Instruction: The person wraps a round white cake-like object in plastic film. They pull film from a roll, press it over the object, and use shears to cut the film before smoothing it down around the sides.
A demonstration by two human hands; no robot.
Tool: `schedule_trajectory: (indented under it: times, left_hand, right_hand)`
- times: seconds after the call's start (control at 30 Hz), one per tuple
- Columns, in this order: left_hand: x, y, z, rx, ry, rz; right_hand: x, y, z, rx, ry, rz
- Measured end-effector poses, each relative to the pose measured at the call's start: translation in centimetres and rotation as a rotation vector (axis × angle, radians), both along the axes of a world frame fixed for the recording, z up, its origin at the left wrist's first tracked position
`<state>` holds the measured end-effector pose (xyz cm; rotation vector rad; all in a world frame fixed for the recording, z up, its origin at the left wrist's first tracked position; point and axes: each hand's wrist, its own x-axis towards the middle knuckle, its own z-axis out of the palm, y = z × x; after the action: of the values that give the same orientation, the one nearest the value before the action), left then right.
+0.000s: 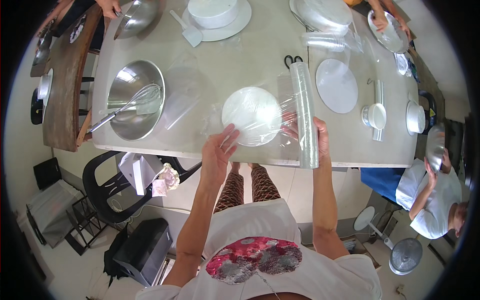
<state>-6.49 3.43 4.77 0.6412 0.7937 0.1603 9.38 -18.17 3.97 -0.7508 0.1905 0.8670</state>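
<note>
A round white cake form or disc lies before me under clear plastic film. The film runs right from it to a roll of plastic wrap. My right hand grips the roll near its lower end, with some fingers showing through the film on its left. At the lower left rim of the round white thing is my left hand, its fingers apart, touching or just over the film. Black-handled scissors lie partly hidden behind the roll's far end.
Left stands a steel bowl with a whisk and a spatula. A white disc and a small white cup lie right. Farther back are a scraper and a white cake form. Other people's hands work around the table.
</note>
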Motion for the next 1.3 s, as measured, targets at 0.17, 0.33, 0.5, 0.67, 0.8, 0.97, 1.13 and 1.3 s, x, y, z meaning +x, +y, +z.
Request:
schedule_trajectory:
  times: [0.17,0.33,0.5,0.67,0.8,0.97,1.13,1.3]
  left_hand:
    - [-0.7,0.2,-1.2,0.001,0.006,-0.024]
    - [-0.6,0.2,-1.3,-0.050,-0.008,0.041]
    - [-1.2,0.3,-3.2,-0.090,-0.075,0.075]
    - [-2.2,0.3,-4.1,-0.144,-0.093,0.131]
    - [-1.6,-0.2,-4.1,-0.121,-0.116,0.123]
    - [-1.3,-0.1,-3.7,-0.103,-0.112,0.128]
    - [-1.1,-0.1,-3.4,-0.102,-0.075,0.128]
    - [-1.7,0.4,-3.4,-0.129,-0.038,0.101]
  right_hand:
    - [-0.2,0.0,0.3,0.042,0.052,-0.027]
    - [0.2,-1.7,-2.0,-0.186,0.046,0.108]
    - [0.6,-2.4,-5.4,-0.318,-0.008,0.103]
    - [0.6,-0.4,-4.8,-0.760,-0.373,0.181]
    - [-0.2,0.5,-5.8,-1.209,-0.881,0.180]
    - [-1.0,2.6,-4.2,-1.331,-1.068,0.170]
    - [-1.4,6.6,-0.5,-1.076,-1.576,0.027]
    - [-2.6,9.2,-2.4,-1.162,-1.743,0.180]
